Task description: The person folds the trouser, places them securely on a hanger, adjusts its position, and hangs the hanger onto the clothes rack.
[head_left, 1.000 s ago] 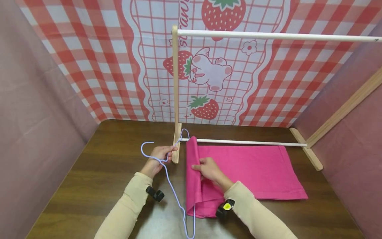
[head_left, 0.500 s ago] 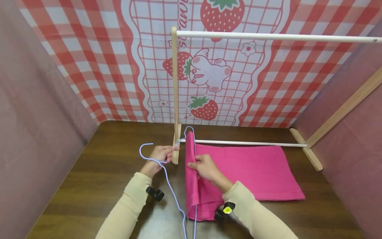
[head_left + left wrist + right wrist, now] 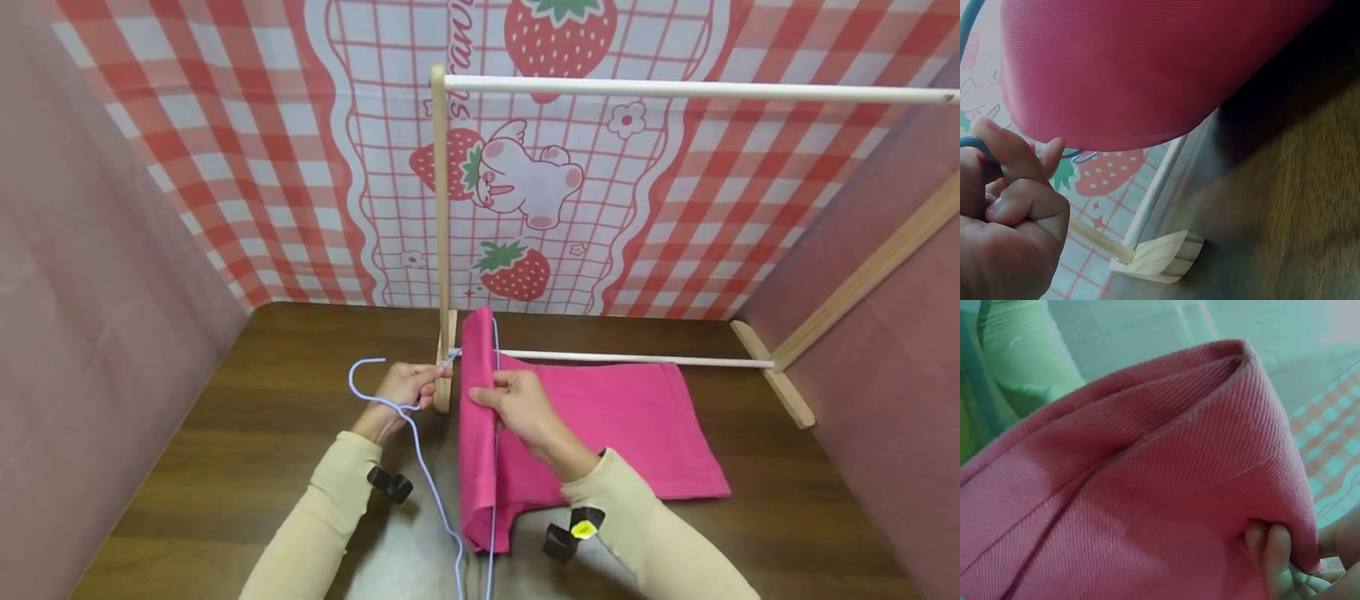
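My left hand pinches the lavender wire hanger at its neck, the hook pointing left. In the left wrist view, the fingers curl round the wire. A folded pink cloth with a stitched hem lies to the right on the table. Its left end rises in a fold between the hanger's shoulder and long bottom bar, which crosses over the cloth. My right hand pinches this fold beside the bar, thumb on top. Pink fabric fills much of the right wrist view, the fingers at its edge.
Behind the hands stands a rack with a wooden post, a white top rail and a white lower rail. A slanted wooden bar stands at right. The brown table meets a checked strawberry curtain at the back.
My right hand has moved slightly up and left with the fold. The cloth's right end has slid left, and more cloth stands up left of the hanger's bottom bar. My left hand stays nearly still.
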The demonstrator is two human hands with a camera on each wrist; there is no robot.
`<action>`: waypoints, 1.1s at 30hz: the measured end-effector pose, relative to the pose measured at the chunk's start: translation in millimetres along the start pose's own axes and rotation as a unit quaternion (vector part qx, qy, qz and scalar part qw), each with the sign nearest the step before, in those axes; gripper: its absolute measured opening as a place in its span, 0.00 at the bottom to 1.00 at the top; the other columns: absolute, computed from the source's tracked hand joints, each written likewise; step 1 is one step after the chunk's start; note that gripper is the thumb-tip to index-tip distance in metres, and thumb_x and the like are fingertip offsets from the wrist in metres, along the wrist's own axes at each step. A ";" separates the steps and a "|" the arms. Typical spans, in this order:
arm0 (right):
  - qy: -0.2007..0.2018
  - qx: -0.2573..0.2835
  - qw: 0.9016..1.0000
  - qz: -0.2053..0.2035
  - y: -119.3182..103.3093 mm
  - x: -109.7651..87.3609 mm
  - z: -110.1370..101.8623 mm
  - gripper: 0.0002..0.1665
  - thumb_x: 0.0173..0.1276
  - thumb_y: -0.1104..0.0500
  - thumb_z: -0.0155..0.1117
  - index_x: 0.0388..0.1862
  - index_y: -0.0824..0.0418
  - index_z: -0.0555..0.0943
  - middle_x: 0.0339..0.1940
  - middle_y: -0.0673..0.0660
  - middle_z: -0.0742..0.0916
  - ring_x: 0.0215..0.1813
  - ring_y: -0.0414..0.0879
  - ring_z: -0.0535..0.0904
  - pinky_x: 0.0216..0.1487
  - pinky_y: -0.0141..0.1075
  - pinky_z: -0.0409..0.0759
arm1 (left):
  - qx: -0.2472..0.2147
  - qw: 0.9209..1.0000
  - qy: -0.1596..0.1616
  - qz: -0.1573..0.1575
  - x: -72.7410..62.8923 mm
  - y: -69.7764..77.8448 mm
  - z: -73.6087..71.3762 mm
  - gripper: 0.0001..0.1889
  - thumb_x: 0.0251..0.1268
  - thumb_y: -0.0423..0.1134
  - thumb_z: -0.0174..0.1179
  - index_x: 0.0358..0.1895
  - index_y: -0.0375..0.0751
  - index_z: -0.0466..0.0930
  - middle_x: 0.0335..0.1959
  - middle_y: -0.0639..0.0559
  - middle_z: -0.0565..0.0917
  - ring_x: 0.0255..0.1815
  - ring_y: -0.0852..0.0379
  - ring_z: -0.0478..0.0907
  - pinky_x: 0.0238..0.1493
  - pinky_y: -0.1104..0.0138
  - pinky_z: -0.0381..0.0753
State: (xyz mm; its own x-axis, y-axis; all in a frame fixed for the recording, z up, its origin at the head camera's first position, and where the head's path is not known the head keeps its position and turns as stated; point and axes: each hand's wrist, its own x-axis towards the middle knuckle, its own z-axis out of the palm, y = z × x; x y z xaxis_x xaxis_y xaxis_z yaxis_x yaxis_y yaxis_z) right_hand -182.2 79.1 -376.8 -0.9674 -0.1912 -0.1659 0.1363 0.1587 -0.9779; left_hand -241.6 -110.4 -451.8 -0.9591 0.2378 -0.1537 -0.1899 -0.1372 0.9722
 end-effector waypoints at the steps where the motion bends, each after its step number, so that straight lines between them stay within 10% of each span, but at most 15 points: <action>1: 0.000 0.009 1.000 0.003 -3.1 -0.8 -0.3 0.16 0.65 0.67 0.62 0.48 0.77 0.80 0.21 0.53 0.87 0.19 0.36 0.79 0.21 0.28 0.76 | 0.003 1.000 0.000 -0.002 -0.1 0.6 0.7 0.19 0.73 0.30 0.49 0.55 0.12 0.70 0.16 0.60 0.70 0.11 0.71 0.61 0.13 0.80 0.62; 12: 0.001 0.137 0.991 -0.011 -43.7 -13.7 -21.5 0.21 0.68 0.68 0.57 0.56 0.82 0.73 0.22 0.46 0.87 0.23 0.35 0.83 0.26 0.28 0.83 | 0.034 0.999 -0.008 -0.010 0.2 2.8 5.9 0.20 0.72 0.33 0.49 0.57 0.15 0.71 0.12 0.61 0.63 0.09 0.70 0.62 0.11 0.78 0.60; 24: -0.009 0.150 0.989 -0.007 -58.8 -13.2 -79.4 0.10 0.68 0.66 0.60 0.31 0.55 0.85 0.17 0.47 0.85 0.20 0.35 0.82 0.24 0.27 0.81 | 0.009 1.000 0.023 -0.005 -3.8 20.0 12.1 0.20 0.73 0.34 0.50 0.54 0.14 0.73 0.09 0.60 0.67 0.08 0.69 0.64 0.13 0.77 0.65; 33: -0.024 0.135 0.990 0.004 -54.6 -19.9 -114.1 0.09 0.70 0.63 0.60 0.35 0.53 0.86 0.23 0.48 0.88 0.25 0.38 0.85 0.28 0.31 0.84 | -0.003 0.998 0.059 -0.008 -1.9 28.3 13.4 0.19 0.71 0.32 0.53 0.53 0.13 0.73 0.12 0.60 0.73 0.12 0.71 0.64 0.11 0.80 0.60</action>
State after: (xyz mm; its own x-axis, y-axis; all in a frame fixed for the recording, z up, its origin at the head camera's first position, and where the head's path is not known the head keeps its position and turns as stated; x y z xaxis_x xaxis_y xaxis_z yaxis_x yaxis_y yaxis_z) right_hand -194.7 184.8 -305.6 -0.9555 -0.2379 -0.1743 0.2034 -0.1039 -0.9736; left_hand -242.4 -101.9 -421.7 -0.9738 0.1249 -0.1898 -0.2066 -0.1393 0.9684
